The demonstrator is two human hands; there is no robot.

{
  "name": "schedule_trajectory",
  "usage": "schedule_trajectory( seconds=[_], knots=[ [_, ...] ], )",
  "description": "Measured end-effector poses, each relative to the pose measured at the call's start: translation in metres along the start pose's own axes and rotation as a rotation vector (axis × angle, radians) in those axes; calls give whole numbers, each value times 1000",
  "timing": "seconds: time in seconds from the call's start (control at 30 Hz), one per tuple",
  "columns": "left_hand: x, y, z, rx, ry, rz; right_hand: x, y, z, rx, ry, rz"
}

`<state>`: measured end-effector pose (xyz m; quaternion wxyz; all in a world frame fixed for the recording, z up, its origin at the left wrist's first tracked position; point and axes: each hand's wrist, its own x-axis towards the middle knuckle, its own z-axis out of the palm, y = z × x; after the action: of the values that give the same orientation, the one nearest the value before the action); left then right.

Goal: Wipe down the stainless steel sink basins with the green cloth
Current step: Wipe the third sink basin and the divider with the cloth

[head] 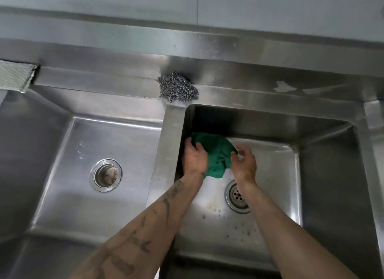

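Gripping green cloth [216, 154] with left hand [195, 158], fingers curled over its far edge; pinching its right end with right hand [244, 164]. Bunched at far-left of right basin [276, 174], probably for regathering before wiping.

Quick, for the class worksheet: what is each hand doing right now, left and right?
The left hand grips the green cloth.
The right hand pinches the cloth's other side.
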<state>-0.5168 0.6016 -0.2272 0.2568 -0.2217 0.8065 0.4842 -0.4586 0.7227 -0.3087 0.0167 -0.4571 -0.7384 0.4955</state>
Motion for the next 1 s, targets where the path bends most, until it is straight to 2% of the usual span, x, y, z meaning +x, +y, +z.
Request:
schedule_trajectory(
  seconds=[0.1, 0.17, 0.23, 0.3, 0.37, 0.43, 0.53, 0.67, 0.7, 0.77, 0.87, 0.93, 1.0],
  knots=[
    [-34, 8, -17, -6, -64, 203, -9, -2, 2, -113, -11, -149],
    [-59, 14, -40, 46, -133, 465, -13, -4, 9, -247, -84, -345],
    [-64, 14, -66, 251, -46, 749, -8, -2, 19, -431, -109, -586],
    [-46, 4, -87, 554, 141, 971, 5, 6, 33, -604, -126, -801],
    [-26, -10, -99, 761, 227, 975, 19, 12, 45, -720, -171, -921],
    [-15, -23, -100, 851, 212, 921, 32, 17, 55, -818, -195, -987],
    [-11, -32, -96, 884, 238, 917, 43, 34, 60, -892, -141, -1019],
    [-15, -30, -95, 924, 244, 899, 17, 53, 64, -873, 38, -808],
    [-15, -30, -95, 920, 242, 899, 11, 55, 62, -876, 53, -803],
    [-16, -32, -94, 910, 233, 904, 10, 55, 53, -897, 13, -895],
    [-13, -33, -94, 901, 244, 912, 29, 49, 52, -959, -73, -1128],
    [-11, -34, -93, 897, 253, 921, 45, 46, 61, -968, -93, -1145],
    [-11, -35, -93, 900, 258, 927, 45, 50, 65, -925, -31, -1061]
  ],
)
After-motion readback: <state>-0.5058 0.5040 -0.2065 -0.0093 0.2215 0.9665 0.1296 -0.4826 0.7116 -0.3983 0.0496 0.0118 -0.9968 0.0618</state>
